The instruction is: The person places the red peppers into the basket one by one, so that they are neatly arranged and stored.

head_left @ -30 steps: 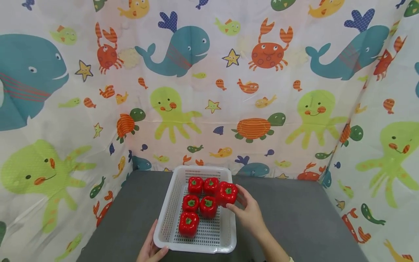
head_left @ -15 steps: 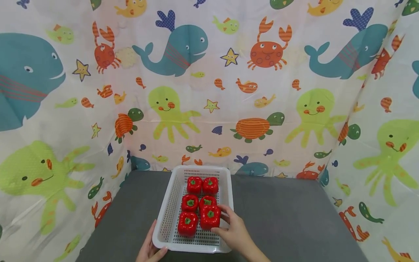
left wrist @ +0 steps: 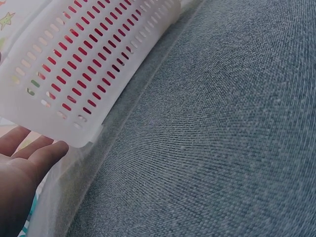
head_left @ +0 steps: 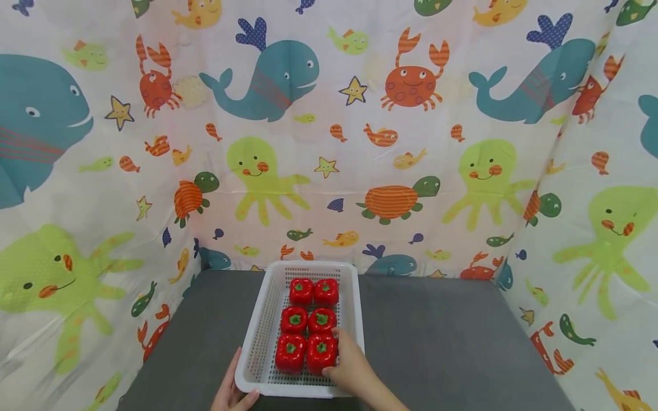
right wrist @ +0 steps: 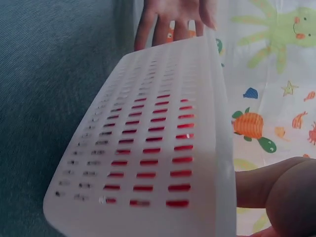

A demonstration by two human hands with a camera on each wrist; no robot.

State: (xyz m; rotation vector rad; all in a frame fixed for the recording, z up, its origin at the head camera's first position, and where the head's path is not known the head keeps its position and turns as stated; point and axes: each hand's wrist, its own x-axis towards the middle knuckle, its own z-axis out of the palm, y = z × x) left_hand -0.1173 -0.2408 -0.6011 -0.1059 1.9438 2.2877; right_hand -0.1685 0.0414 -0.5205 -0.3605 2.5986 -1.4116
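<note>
Several glossy red bell peppers with green stems stand in two columns inside a white perforated plastic basket [head_left: 293, 390]. In the head view my right hand [head_left: 353, 365] reaches over the basket's right rim and holds the front right bell pepper [head_left: 322, 351] between thumb and fingers. That pepper sits beside the front left bell pepper [head_left: 290, 353]. My left hand [head_left: 229, 388] is at the basket's front left corner, its thumb by the front rim. Straight fingers [left wrist: 47, 155] touch the outer wall in the left wrist view. Red shows through the wall slots in both wrist views.
The basket stands on a dark grey table [head_left: 432, 331]. A white curtain [head_left: 329, 217] printed with sea animals hangs behind and along both sides. Inside the basket, bare slotted floor shows along the peppers' left and right sides.
My right hand has carried a bell pepper from the basket's right side, left and toward the front, then down beside the front left one. My left hand stays at the corner.
</note>
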